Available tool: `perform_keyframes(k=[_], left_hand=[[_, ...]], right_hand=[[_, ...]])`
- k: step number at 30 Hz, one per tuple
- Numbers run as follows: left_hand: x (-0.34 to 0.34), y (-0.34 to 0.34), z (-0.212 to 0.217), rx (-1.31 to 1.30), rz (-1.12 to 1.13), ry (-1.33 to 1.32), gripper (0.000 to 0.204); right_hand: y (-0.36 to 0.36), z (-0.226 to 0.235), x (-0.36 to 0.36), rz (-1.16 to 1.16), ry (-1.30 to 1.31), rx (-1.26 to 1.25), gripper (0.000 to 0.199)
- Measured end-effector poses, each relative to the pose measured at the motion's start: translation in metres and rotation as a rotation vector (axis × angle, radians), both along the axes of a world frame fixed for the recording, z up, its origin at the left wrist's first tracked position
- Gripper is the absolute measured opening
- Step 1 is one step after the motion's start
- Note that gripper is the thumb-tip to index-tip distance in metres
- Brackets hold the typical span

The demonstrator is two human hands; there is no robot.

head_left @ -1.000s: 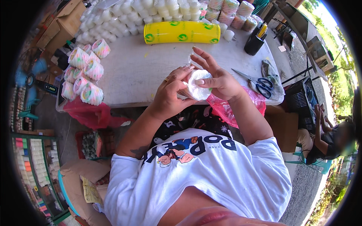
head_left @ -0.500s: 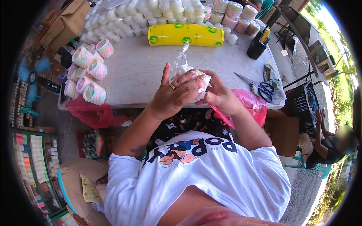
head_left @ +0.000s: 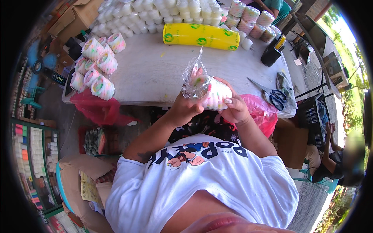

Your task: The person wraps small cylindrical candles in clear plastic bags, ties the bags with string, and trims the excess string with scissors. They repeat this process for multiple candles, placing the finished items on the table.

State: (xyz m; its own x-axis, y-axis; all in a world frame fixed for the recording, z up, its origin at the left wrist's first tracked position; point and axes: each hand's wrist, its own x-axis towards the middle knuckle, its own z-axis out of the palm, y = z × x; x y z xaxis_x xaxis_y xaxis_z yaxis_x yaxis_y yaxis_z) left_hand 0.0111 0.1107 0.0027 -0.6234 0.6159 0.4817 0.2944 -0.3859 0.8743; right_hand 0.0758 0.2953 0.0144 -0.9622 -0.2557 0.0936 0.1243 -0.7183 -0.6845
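Observation:
In front of my chest, at the table's near edge, I hold a ribbed white cylinder [head_left: 217, 95] with pink and green spots, tilted on its side. Crinkled clear plastic film [head_left: 196, 83] covers its left end, with a loose tail standing up. My left hand [head_left: 187, 110] is closed around that film-covered end, its fingers partly hidden behind the film. At the other end, my right hand [head_left: 236, 108] grips the cylinder, thumb on the near side and fingers behind. Similar spotted, hollow-topped pieces [head_left: 104, 87] are grouped on the table's left side.
A yellow-wrapped roll [head_left: 201, 36] lies across the table's far side, before stacked white cups [head_left: 155, 15]. Wrapped spotted cylinders [head_left: 250, 14] stand behind it. At right are scissors [head_left: 272, 95], a cloth [head_left: 284, 80] and a black holder [head_left: 272, 54]. Pink plastic bags [head_left: 95, 108] hang at the edge.
My hands have moved apart and turned the cylinder, so its spotted side and film-covered end now show. My left hand has shifted from over the top to below the film.

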Motion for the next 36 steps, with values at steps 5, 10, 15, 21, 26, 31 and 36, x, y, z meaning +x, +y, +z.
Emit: perform_keyframes(k=[5,10,15,21,26,31,36], left_hand=[[0.008,0.0,0.011,0.105,-0.025,-0.157,0.07],[0.007,0.005,0.013,0.187,0.117,-0.05,0.039],[0.0,-0.004,0.035,0.205,0.181,-0.055,0.034],[-0.006,-0.005,0.025,0.437,-0.054,-0.438,0.038],[0.0,-0.004,0.024,0.356,-0.061,-0.121,0.06],[-0.011,-0.013,0.021,0.205,-0.111,-0.175,0.045],[-0.014,-0.008,0.025,0.421,-0.028,-0.314,0.025]], right_hand=[[0.0,-0.005,0.001,-0.045,0.126,0.049,0.078],[-0.004,-0.007,0.001,-0.069,0.082,0.016,0.08],[0.002,-0.011,-0.001,-0.094,0.108,0.059,0.08],[-0.004,-0.002,-0.001,-0.241,0.325,0.344,0.074],[-0.01,0.006,-0.003,-0.317,0.589,0.498,0.072],[-0.008,0.006,-0.001,-0.289,0.591,0.526,0.072],[-0.008,-0.001,0.002,-0.246,0.496,0.43,0.069]])
